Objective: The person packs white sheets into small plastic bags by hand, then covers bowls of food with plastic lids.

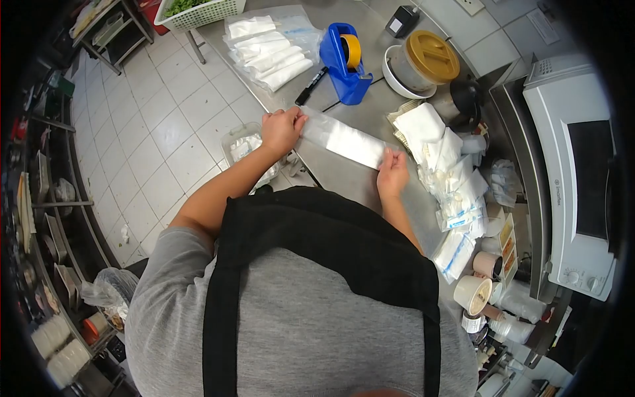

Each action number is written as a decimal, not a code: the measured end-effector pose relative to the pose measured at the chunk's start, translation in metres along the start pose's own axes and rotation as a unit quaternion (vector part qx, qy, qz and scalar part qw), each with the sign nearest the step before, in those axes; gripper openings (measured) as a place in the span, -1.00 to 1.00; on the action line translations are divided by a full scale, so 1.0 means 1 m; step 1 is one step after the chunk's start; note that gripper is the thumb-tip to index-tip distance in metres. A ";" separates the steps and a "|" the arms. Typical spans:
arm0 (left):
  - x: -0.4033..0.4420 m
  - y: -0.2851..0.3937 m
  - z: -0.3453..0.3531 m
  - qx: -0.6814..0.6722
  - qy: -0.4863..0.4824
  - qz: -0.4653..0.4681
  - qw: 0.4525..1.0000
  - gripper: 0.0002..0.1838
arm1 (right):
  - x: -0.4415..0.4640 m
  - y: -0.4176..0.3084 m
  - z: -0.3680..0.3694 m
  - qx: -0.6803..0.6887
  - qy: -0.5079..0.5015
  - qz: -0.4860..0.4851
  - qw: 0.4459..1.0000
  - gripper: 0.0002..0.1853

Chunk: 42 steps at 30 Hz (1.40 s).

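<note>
Stretched between my hands over the steel table is a clear plastic bag point(354, 143) with a folded white napkin or paper inside. My left hand point(283, 130) pinches its left end near the table's edge. The other end is gripped by my right hand point(393, 173), thumb on top. Just beyond the left hand lies a black marker point(311, 86). A blue tape dispenser point(344, 69) with a yellow roll stands farther back. To the right of my right hand spreads a pile of white napkins and packets point(442, 145), some with blue print.
Several filled white packets point(271, 49) lie on plastic at the table's far left. A lidded tub point(431, 63) sits in a white bowl. A microwave point(575, 178) stands at right, cups point(473, 292) below. A green-filled basket point(198, 14) is at top left.
</note>
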<state>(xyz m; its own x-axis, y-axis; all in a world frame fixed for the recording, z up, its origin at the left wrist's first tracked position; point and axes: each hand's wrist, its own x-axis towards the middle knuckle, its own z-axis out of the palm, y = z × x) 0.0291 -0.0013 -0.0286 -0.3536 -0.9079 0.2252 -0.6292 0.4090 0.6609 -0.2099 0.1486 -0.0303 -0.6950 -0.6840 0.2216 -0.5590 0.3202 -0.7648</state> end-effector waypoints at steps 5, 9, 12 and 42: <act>0.007 0.000 0.009 0.107 0.054 0.025 0.993 -0.82 | 0.004 0.003 0.008 -0.091 0.062 -0.033 0.993 -0.72; 0.017 0.008 0.000 0.157 -0.012 -0.005 0.987 -0.86 | 0.007 0.002 0.008 -0.128 0.035 -0.010 0.991 -0.73; 0.024 0.017 -0.008 0.202 0.028 0.083 0.976 -0.87 | 0.008 0.002 0.009 -0.151 0.026 0.001 0.988 -0.73; -0.064 0.071 0.047 -0.050 -0.056 0.233 0.970 -0.82 | -0.054 -0.020 -0.016 -0.062 -0.105 -0.359 0.925 -0.68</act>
<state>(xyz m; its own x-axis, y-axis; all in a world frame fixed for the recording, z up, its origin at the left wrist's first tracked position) -0.0252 0.0902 -0.0303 -0.6598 -0.6082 0.4413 -0.3151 0.7571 0.5723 -0.1686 0.1896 -0.0172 -0.0271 -0.8578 0.5133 -0.8991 -0.2035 -0.3877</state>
